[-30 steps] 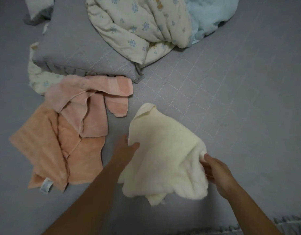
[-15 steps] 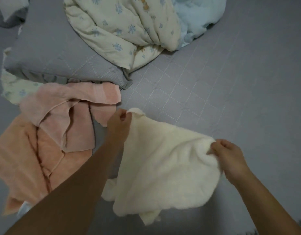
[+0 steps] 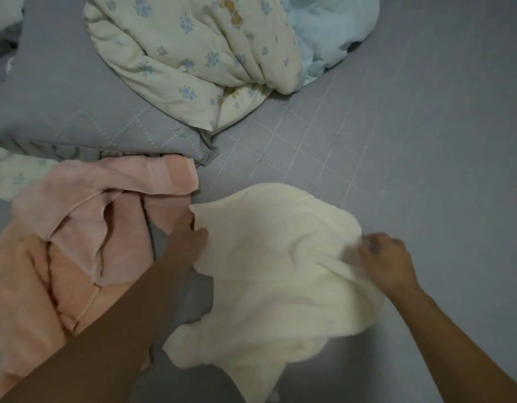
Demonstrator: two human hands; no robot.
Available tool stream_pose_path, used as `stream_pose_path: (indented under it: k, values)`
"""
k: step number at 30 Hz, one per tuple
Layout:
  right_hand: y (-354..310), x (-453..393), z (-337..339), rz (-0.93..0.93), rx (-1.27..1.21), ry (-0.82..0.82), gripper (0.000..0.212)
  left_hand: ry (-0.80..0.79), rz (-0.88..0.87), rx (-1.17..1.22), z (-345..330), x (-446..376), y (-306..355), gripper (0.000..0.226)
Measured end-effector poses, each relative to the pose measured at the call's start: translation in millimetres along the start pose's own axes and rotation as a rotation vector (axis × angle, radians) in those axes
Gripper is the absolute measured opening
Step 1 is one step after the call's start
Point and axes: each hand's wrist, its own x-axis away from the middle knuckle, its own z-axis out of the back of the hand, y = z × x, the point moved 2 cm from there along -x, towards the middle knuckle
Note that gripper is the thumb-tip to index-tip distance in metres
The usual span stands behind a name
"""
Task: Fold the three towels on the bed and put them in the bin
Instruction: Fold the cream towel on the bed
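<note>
A cream towel (image 3: 274, 269) lies rumpled on the grey bed sheet (image 3: 426, 170) in the middle foreground. My left hand (image 3: 186, 241) pinches its left edge near the upper corner. My right hand (image 3: 386, 261) grips its right edge with curled fingers. To the left lies a crumpled pink towel (image 3: 106, 210), partly on top of an orange towel (image 3: 21, 286) that runs to the frame's left edge. No bin is in view.
A grey pillow (image 3: 62, 106) sits at the back left, touching the pink towel. A bunched floral quilt (image 3: 193, 53) with a light blue side (image 3: 332, 27) lies at the back centre. Bare sheet stretches across the right side.
Both hands have drawn the cream towel apart and lowered it toward the sheet, so it lies wider and flatter. The view has shifted closer to it.
</note>
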Motion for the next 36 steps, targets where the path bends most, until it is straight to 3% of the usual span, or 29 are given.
stream_pose_path:
  k: [4,9,12,14,17,19,21,25,27,29,31,33,36]
  values:
    - [-38,-33,-7,-0.046,-0.169,-0.01,0.043,0.076,0.114,0.214,-6,-9,7,0.034]
    - [-65,-55,-11,-0.293,-0.343,-0.183,0.058,0.014,0.098,0.188,-21,-12,11,0.03]
    - [-76,-56,2,-0.154,-0.386,-0.279,0.036,0.021,-0.014,0.172,-20,-8,23,0.018]
    - [-80,-63,24,0.041,-0.552,-0.094,0.013,0.083,-0.083,0.165,-14,-8,35,0.014]
    - [-85,-71,74,0.27,-0.701,0.284,0.011,0.174,-0.22,0.221,-1,-11,64,0.014]
    - [-86,-79,95,0.324,-0.713,0.366,0.011,0.175,-0.287,0.331,4,-19,86,0.018]
    - [-85,-91,98,0.349,-0.649,0.334,0.017,0.175,-0.284,0.418,5,-30,101,0.018]
    - [-56,-107,59,0.157,-0.335,-0.013,0.062,0.162,-0.158,0.379,-13,-39,74,0.013]
    - [-30,-91,31,0.096,-0.165,-0.118,0.049,0.129,-0.1,0.184,-27,-23,39,0.023]
    - [-6,-64,8,0.074,-0.114,-0.091,0.04,0.118,-0.087,0.055,-36,1,4,0.022]
    - [19,-35,-9,0.009,-0.243,-0.014,0.047,0.16,-0.041,-0.047,-39,28,-27,0.032]
    - [45,-3,-24,-0.126,-0.461,0.043,0.038,0.156,0.095,-0.017,-39,57,-57,0.038]
    - [75,42,-53,-0.299,-0.712,-0.122,0.025,0.018,0.268,-0.067,-40,101,-95,0.028]
